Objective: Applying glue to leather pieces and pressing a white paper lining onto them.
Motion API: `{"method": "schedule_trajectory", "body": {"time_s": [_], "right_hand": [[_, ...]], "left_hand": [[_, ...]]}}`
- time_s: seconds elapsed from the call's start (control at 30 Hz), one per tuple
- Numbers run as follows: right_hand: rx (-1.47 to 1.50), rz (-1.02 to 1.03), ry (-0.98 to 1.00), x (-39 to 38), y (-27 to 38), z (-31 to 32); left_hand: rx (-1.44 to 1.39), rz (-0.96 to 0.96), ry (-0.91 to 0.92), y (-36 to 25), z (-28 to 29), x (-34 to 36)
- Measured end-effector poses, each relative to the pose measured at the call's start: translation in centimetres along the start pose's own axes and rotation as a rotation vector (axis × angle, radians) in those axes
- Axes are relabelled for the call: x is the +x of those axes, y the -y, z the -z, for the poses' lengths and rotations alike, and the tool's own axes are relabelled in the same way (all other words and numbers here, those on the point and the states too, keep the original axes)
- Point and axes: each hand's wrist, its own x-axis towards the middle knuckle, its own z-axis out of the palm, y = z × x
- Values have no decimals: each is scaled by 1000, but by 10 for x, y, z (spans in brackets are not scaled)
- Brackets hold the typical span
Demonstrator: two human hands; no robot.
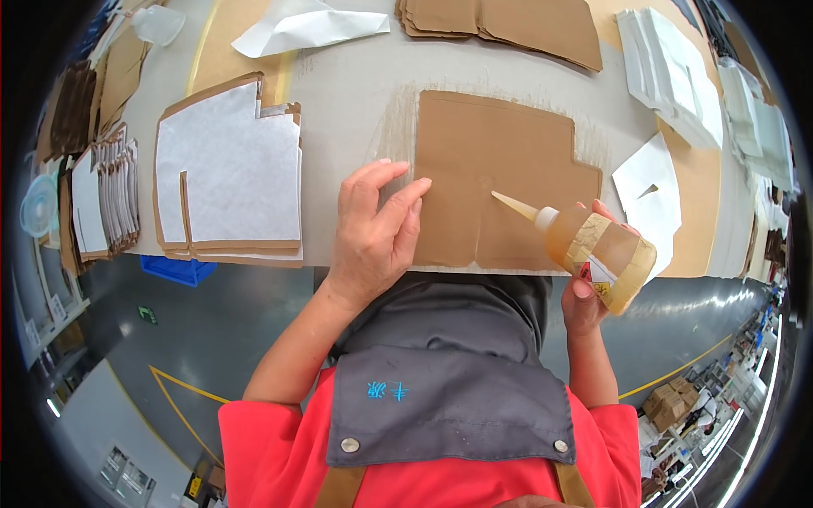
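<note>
In the head view, the brown panel (487, 140) lies flat at the near edge of the worktop (356, 106), between the two hands. The left hand (373, 224) is empty, its fingers loosely bent and parted, with the index fingertip at the panel's left edge; whether it presses there I cannot tell. The right hand (583, 311) is clasped round an amber squeeze bottle (559, 241), tilted over the panel's near right part, its nozzle (512, 205) pointing left above the panel. The hands are well apart. Left of the panel, a white-faced stack (241, 182) reaches the near edge; a brown stack (542, 30) sits toward the far edge, white pieces (669, 80) toward the far right corner.
</note>
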Motion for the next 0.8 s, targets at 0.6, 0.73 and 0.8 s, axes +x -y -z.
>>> {"method": "schedule_trajectory", "body": {"time_s": [0.6,0.73,0.8], "right_hand": [[-15,186,232,-55,0,48],[10,51,-59,-58,4,60],[154,-206,-304,-36,27,40]], "left_hand": [[52,-16,-19,-1,1,1],[11,6,-39,-1,1,2],[-1,11,-44,-2,2,0]]}}
